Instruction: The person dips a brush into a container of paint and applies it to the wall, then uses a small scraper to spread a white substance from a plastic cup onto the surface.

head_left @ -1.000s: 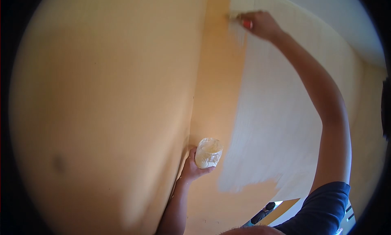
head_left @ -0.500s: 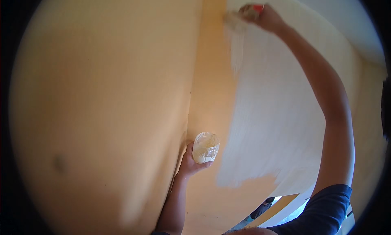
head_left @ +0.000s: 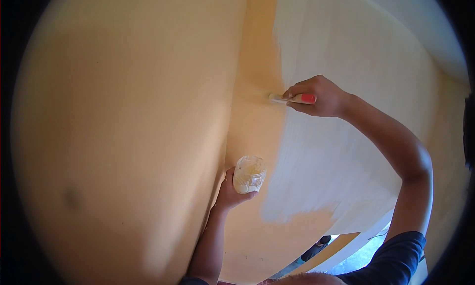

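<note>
A brush [head_left: 292, 98] is gripped in the right hand [head_left: 316, 96], right of centre in the upper half of the frame, with the fingers closed tight round a handle whose red end shows between them. Its pale tip is pressed to the wall [head_left: 123, 112] at the edge where white paint [head_left: 346, 117] meets bare orange. A cup [head_left: 249, 174] is clasped from below by the left hand [head_left: 230, 193], just under the middle of the frame, the fingers curled about its base. The cup is seen tilted, and cream-coloured paint is shown inside it.

Two hands, one brush and one cup are counted. One white patch is spread over the right half of the frame, bounded by orange at the left and below.

The brush bristles are too small to be made out. Both forearms are cut off at the lower edge, and a dark blue sleeve [head_left: 396, 258] is partly seen at the lower right. A small dark shape at the bottom centre cannot be identified.
</note>
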The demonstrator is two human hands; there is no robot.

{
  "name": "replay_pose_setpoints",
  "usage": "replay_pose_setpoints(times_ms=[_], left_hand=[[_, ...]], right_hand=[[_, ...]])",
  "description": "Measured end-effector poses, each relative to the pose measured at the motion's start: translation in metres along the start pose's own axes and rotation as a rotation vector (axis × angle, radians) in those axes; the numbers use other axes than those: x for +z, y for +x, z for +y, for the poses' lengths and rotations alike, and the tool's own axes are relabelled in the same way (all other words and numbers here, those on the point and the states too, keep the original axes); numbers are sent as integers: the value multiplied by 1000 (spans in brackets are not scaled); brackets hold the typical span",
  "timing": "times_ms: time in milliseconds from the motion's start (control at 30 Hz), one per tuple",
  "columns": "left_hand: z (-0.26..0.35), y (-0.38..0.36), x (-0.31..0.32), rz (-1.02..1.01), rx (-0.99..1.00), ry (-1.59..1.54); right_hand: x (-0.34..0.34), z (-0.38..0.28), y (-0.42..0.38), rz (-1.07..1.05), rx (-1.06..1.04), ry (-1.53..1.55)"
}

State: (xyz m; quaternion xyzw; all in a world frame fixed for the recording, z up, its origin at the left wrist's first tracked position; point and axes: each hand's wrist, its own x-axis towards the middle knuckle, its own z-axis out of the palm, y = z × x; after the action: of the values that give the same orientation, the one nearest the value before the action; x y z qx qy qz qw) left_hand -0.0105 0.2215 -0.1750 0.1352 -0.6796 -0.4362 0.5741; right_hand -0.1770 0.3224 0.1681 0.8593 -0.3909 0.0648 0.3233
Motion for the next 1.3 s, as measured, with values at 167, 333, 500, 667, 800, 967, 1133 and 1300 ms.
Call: replay_pose_setpoints(times_ms=[167,333,500,667,800,967,1133,1300], left_hand=[[-4,0,0,-24,53,-40],[-9,0,0,-25,90,-5],[-11,1,-2,-32,118,-23],[-3,0,-2,-10,57,82],[-3,1,-2,-19,80,39],[-3,3,-1,-26,125,4],[8,3,-4,-45,93,20],[0,2,-2,-52,94,3]], right_hand=[[-24,45,31,95,189,123],[-91,98,85,596,61,-285],[-60,73,84,351,-55,-509],[9,5,30,15,-130,-326],[-10,-8,25,-111,91,55],[-45,65,66,237,107,0],[-111,65,94,439,61,-572],[-21,55,60,171,-74,-487]])
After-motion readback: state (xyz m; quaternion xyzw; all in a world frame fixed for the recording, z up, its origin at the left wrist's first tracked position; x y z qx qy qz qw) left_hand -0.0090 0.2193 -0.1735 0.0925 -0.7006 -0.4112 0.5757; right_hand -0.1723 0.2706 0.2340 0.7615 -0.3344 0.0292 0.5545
